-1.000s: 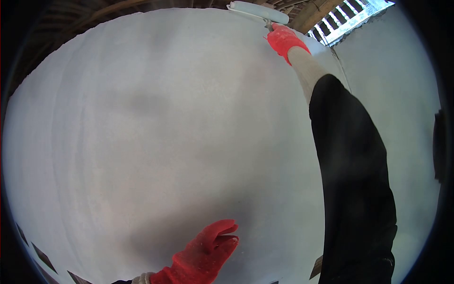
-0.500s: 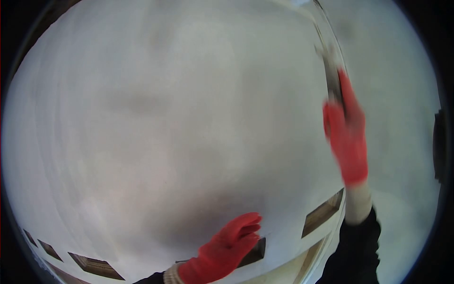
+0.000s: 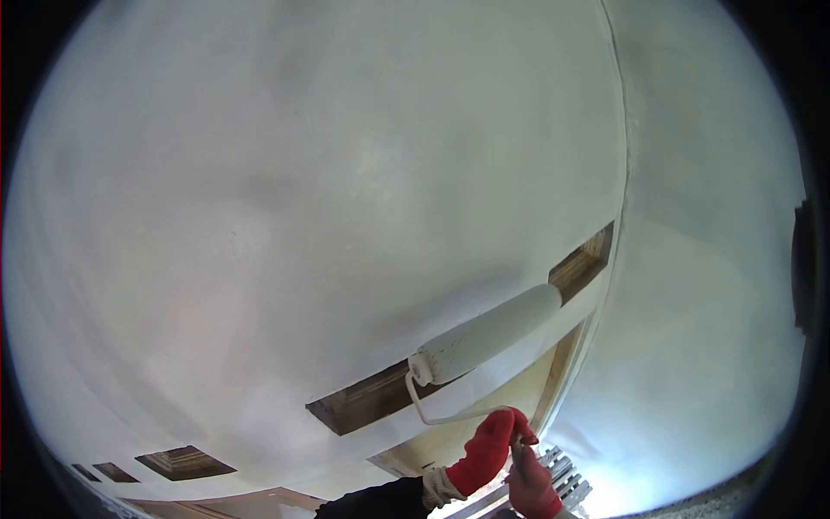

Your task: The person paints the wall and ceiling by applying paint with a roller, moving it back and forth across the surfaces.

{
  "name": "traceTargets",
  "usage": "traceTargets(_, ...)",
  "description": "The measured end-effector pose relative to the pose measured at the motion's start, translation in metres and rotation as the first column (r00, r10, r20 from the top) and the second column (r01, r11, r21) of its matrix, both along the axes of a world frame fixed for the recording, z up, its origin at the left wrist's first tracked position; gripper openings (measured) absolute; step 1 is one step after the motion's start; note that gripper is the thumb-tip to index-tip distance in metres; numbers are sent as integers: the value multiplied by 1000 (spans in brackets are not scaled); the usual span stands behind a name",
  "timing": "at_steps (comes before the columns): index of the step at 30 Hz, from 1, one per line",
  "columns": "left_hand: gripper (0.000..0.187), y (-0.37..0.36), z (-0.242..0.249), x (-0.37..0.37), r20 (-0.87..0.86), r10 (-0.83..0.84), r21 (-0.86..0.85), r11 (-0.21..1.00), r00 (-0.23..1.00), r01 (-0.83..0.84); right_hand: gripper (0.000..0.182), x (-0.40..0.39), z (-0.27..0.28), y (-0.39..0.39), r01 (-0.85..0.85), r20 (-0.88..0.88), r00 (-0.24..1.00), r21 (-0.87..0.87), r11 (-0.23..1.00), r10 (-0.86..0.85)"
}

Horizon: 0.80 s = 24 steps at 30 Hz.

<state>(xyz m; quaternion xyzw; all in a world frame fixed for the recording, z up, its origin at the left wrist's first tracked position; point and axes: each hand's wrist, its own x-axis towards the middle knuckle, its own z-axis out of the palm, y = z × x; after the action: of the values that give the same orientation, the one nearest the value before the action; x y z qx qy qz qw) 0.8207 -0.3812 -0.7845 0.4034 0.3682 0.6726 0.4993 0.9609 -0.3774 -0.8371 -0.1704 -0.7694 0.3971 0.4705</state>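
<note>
A paint roller [image 3: 488, 333] with a white, paint-loaded sleeve lies against the white wall [image 3: 303, 216], low and right of centre. Its bent wire frame runs down to a handle between my two red-gloved hands at the bottom edge. My left hand [image 3: 484, 448], coming out of a black sleeve with a pale cuff, is closed around the top of the handle. Just below and to the right, my right hand [image 3: 529, 484] grips the same handle. The handle itself is mostly hidden by the gloves.
The white wall meets a second white wall [image 3: 709, 259] at a corner line [image 3: 619, 216] on the right. Brown rectangular recesses [image 3: 372, 402] sit in a row low on the wall, one beside the roller's right end [image 3: 588, 259]. Pale slats [image 3: 566, 476] show below my hands.
My right hand has brought the roller down from the top of the wall to its lower part. My left hand has left the wall and closed on the handle. The view has tilted downward.
</note>
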Motion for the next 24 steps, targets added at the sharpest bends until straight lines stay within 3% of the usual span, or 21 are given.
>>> traceTargets(1, 42, -2, -10, -1, 3, -10, -11, 1000, 1000, 10, 64, 1, -16, -6, -32, 47, 998, -74, 997, 35)
traceTargets(2, 43, -3, -18, -2, 29, 34, -32, 999, 999, -33, 72, -6, -20, -7, -2, 53, 999, -28, 1000, 4)
traceTargets(4, 47, -7, -36, 0, 99, 140, -69, 989, 985, -134, 71, -10, -26, -15, 18, 103, 995, -43, 999, -13)
traceTargets(7, 46, -11, -48, -11, 176, 153, -89, 986, 973, -139, 65, -23, -33, -26, 43, 113, 993, -92, 995, -32)
traceTargets(8, 47, -8, -45, -12, 219, 228, -142, 969, 949, -200, 64, -26, -31, -27, 38, 137, 990, -146, 989, -18)
traceTargets(10, 48, -8, -42, -15, 229, 211, -129, 974, 950, -186, 61, -32, -43, -24, 23, 153, 988, -241, 970, 15)
traceTargets(14, 52, 3, -25, -17, 216, 258, -74, 966, 942, -247, 57, -41, -11, -17, 0, 98, 995, -264, 964, 26)
traceTargets(17, 46, 7, -7, -12, 229, 263, -4, 963, 937, -270, 48, -31, -6, -10, 95, 251, 966, -112, 989, -64)
traceTargets(18, 46, 8, 5, -9, 241, 282, -24, 958, 929, -284, 51, -28, -6, -9, 175, 273, 947, -6, 984, -167)
traceTargets(19, 52, 6, 17, -4, 243, 304, -56, 952, 921, -300, 54, -26, -6, -21, 297, 153, 944, -10, 955, -292)
traceTargets(21, 51, 8, 27, -4, 250, 277, -16, 959, 928, -282, 64, -14, 0, -25, 273, 190, 931, 205, 940, -312)
traceTargets(24, 50, 10, 47, -8, 254, 235, 73, 963, 938, -261, 64, -20, 15, -14, 272, 153, 924, 383, 883, -351)
